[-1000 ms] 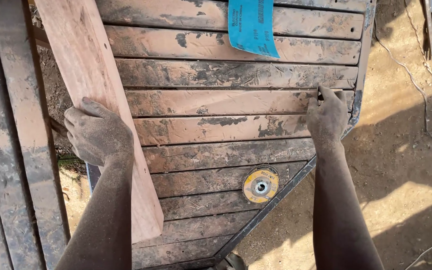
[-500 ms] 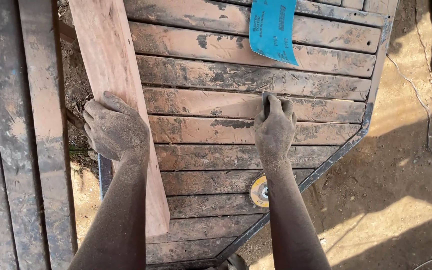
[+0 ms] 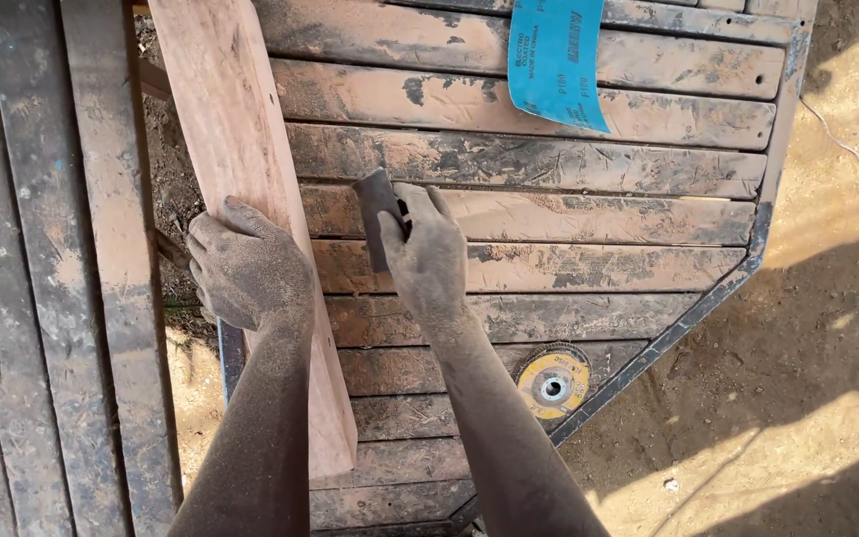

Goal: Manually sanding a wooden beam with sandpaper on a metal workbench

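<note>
A long reddish wooden plank (image 3: pixel 231 129) lies lengthwise on a dusty slatted metal table (image 3: pixel 589 249). My left hand (image 3: pixel 246 264) rests on the plank's left edge and grips it. Just right of the plank, my right hand (image 3: pixel 429 254) holds a small dark piece of sandpaper (image 3: pixel 378 214), folded, slightly above the slats. Both hands and forearms are coated in brown dust.
A blue sheet of sandpaper (image 3: pixel 557 62) lies on the far slats. A yellow flap disc (image 3: pixel 552 383) sits near the table's angled front edge. Dark metal bars (image 3: pixel 62 268) run along the left. Sandy ground (image 3: pixel 807 398) with a thin cable lies to the right.
My right hand has moved left across the slats from the table's right edge to beside the plank, now showing a folded dark sandpaper piece. My left hand stays on the plank.
</note>
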